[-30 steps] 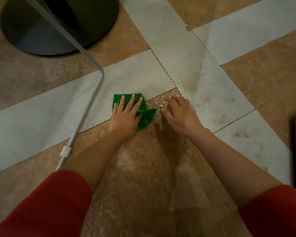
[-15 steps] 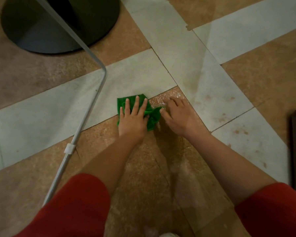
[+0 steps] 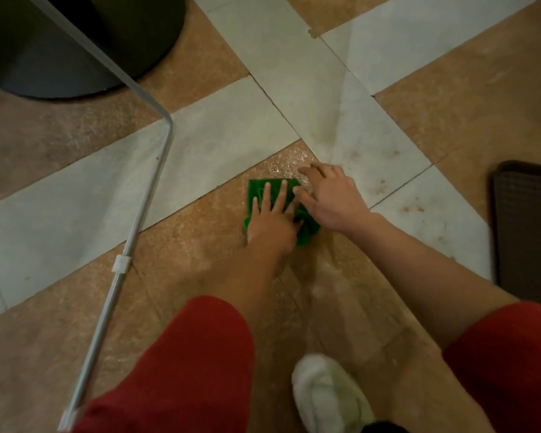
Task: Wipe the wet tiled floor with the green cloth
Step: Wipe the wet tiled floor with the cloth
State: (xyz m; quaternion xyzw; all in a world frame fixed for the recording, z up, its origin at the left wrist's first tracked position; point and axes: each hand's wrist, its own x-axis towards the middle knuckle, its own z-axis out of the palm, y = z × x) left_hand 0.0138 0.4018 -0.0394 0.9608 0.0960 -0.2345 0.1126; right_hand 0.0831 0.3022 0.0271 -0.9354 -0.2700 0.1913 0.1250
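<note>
Left hand [image 3: 270, 221] lies flat on the cloth [image 3: 306, 234], fingers straight and a little spread, pressing it to the floor [image 3: 200, 245]. Right hand [image 3: 333, 198] sits just beside it, fingers loosely bent with their tips on the tile and thumb against the cloth's upper right edge; it has hold of nothing that shows.

The cloth is bright green (the only strong colour down there besides the red sleeves [image 3: 185, 370]), crumpled rather than folded, flatter at its far edge and bunched into a wad at the near right, under the right wrist. It rests on a speckled brown tile, just short of the seam where the brown meets the pale grey tiles. Beyond its far edge the brown tile glistens with a wet sheen [image 3: 281, 162]; rusty spots dot the pale tiles to the right.

A bent metal pole [image 3: 144, 220] with a white clip [image 3: 121, 264] runs down the left, a black round base [image 3: 75, 42] sits far left, a dark mat [image 3: 528, 229] at the right edge, and a white shoe [image 3: 328, 398] shows near the bottom.
</note>
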